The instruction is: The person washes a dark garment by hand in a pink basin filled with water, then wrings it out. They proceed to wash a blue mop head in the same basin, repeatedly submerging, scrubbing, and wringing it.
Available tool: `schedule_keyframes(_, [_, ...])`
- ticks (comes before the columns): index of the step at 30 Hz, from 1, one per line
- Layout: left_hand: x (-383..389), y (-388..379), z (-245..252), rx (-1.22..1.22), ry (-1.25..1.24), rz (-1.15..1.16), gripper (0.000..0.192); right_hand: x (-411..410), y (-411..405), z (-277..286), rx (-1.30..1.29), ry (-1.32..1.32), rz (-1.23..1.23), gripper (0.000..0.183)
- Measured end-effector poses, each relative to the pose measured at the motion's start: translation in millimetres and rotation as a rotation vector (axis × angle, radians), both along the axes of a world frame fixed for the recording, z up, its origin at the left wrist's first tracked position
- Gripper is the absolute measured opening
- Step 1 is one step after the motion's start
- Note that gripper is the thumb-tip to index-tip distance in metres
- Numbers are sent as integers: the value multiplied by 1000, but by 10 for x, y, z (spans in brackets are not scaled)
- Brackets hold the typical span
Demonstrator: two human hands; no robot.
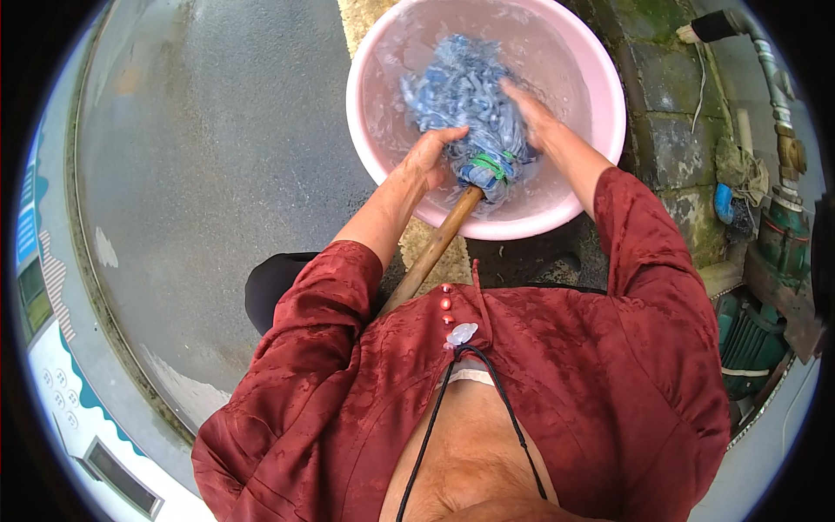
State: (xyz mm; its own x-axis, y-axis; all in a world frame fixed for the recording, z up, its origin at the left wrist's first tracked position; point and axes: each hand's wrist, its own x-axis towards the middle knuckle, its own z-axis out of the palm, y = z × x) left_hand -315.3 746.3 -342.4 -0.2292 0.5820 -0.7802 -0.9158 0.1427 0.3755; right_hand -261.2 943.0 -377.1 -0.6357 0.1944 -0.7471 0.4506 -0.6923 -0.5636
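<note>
A large pink plastic basin (365, 140) holds water and a wet mop head of blue fabric strips (466, 85). Green cord (489, 164) binds the strips where they meet a wooden handle (437, 241), which slants over the basin's near rim down to my lap. My left hand (436, 156) is at the left side of the mop head, thumb on the strips; its fingers are partly hidden. On the other side is my right hand (531, 114), slightly blurred, fingers apart, against the strips' right edge.
Wet grey pavement (215, 143) stretches to the left. Right of the basin are mossy stone blocks (678, 150), a metal pipe with a valve (789, 150) and a green motor pump (750, 333). A blue object (723, 203) lies near the pipe.
</note>
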Motion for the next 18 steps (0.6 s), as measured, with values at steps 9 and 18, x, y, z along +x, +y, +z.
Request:
schedule_keyframes(9, [-138, 16, 179, 406, -249, 302, 97, -330, -445, 600, 326, 573, 320, 31])
schedule_keyframes(18, [-295, 47, -23, 257, -44, 496, 77, -171, -900, 1113, 1129, 659, 1036, 31])
